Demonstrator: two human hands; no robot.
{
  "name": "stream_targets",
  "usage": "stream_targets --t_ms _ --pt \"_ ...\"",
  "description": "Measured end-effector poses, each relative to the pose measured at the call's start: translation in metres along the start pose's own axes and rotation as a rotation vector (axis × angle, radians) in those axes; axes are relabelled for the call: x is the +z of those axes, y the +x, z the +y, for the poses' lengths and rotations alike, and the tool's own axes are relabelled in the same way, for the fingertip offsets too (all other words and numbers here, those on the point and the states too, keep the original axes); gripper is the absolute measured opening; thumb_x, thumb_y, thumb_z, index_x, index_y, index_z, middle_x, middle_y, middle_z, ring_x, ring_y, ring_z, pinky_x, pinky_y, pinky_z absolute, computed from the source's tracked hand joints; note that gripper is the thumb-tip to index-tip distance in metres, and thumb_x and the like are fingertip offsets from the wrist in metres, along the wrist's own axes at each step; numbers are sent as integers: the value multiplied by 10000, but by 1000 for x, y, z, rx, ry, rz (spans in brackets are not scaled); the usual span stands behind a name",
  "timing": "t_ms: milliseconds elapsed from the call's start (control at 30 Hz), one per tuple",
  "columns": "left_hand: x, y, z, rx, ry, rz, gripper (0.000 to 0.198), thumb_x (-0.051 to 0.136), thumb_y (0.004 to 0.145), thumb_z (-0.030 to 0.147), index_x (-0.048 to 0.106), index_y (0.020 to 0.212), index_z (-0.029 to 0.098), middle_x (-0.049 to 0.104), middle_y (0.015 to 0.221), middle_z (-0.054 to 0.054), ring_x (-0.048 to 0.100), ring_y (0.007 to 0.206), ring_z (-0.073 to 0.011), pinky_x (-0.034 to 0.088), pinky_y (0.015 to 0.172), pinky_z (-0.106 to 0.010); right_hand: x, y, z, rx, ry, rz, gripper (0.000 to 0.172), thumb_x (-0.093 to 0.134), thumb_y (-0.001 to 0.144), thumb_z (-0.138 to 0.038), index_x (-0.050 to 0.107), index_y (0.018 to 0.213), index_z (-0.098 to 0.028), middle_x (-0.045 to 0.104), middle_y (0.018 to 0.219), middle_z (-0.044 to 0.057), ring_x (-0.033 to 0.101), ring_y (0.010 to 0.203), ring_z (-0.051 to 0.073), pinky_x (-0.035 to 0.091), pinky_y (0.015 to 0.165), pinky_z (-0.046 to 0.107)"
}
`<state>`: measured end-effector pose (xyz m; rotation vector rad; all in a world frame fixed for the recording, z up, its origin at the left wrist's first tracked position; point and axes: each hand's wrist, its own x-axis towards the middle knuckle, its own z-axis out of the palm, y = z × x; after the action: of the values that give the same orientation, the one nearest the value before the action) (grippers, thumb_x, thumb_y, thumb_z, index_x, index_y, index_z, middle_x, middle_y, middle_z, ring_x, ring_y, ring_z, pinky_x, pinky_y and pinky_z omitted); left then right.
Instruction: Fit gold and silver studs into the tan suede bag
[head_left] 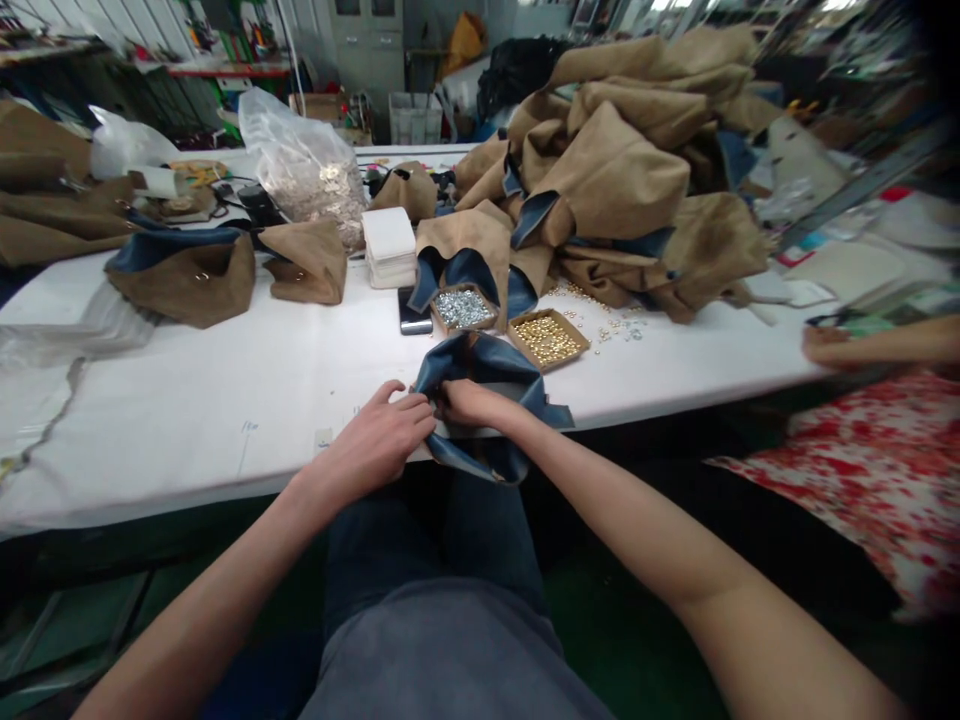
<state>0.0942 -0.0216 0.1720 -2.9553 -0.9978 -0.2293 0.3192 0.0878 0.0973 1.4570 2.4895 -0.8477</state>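
A blue-lined leather bag lies at the table's front edge with its mouth towards me. My left hand is at its left side, thumb and fingers closed on the bag's edge. Into the opening reaches my right hand, its fingers curled against the left inner wall, close to my left fingertips. The bag hides what those fingers hold, if anything. Just behind it stand a tray of gold-coloured studs and a box of silver-coloured studs.
Brown leather bags are heaped at the back right. Further left are a phone, a stack of white cards, a clear plastic sack of small parts and two brown bag pieces. At right, a co-worker's hand rests by the table.
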Motion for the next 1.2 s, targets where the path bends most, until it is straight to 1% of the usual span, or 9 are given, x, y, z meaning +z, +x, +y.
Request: stream_targets --t_ms 167,267,367,467,600,700,833,1000,1200 --pt "-12 2 6 -79 -89 43 95 575 1108 241 645 1045 229 735 1111 -96 682 1151 -305 400 1252 -587 -2 2 5 -39 57 9 104 871 1054 -189 799 1091 -124 823 1163 141 767 1062 274 425 762 286" --pt "0 13 12 -136 -81 49 301 507 1214 413 684 1055 227 729 1069 -90 667 1130 -314 428 1180 -589 -5 1 6 -19 137 20 89 853 1031 -127 786 1090 -126 814 1169 140 751 1097 283 429 793 281" --pt "18 25 15 -172 -20 57 440 443 1256 507 748 1125 217 742 1069 -100 650 1104 -323 433 1111 -595 -9 -2 11 34 280 24 225 896 966 -119 756 1141 -138 806 1168 114 737 1052 268 448 780 266" --pt "31 30 15 -133 -6 23 487 452 1256 488 787 1032 216 742 1053 -106 640 1103 -325 418 1112 -612 -12 -7 21 87 487 12 223 859 978 -129 720 1152 -151 794 1071 69 696 876 213 445 686 261" --pt "35 32 14 -113 -16 -26 462 503 1223 388 749 871 217 735 1033 -97 644 1136 -320 389 1173 -635 -12 -10 30 105 795 -56 160 696 992 -13 672 1047 -162 708 827 10 592 652 152 424 577 247" --pt "36 34 12 -77 -48 -62 359 538 1172 315 702 867 219 763 1052 -94 652 1225 -330 365 1214 -643 -10 -8 33 95 985 -83 209 697 948 47 646 951 -156 706 808 27 643 676 150 532 636 223" --pt "37 35 9 -94 -54 -101 373 520 1168 318 654 832 228 740 867 -78 667 1134 -329 350 1230 -657 -8 -6 36 102 1138 -89 210 731 984 40 657 889 -133 729 807 69 679 676 152 609 664 221" --pt "35 30 8 -100 -80 -80 420 496 1208 379 710 880 226 767 891 -83 666 1115 -320 356 1231 -641 -5 -7 36 106 1220 -50 225 667 1073 30 673 898 -111 747 825 82 690 645 144 638 653 229" --pt "34 27 12 -104 -96 -103 466 530 1208 440 755 863 221 792 924 -94 680 1158 -334 376 1223 -652 -3 -10 36 100 1236 -17 200 750 1025 49 720 901 -106 781 844 88 714 659 156 638 656 228"
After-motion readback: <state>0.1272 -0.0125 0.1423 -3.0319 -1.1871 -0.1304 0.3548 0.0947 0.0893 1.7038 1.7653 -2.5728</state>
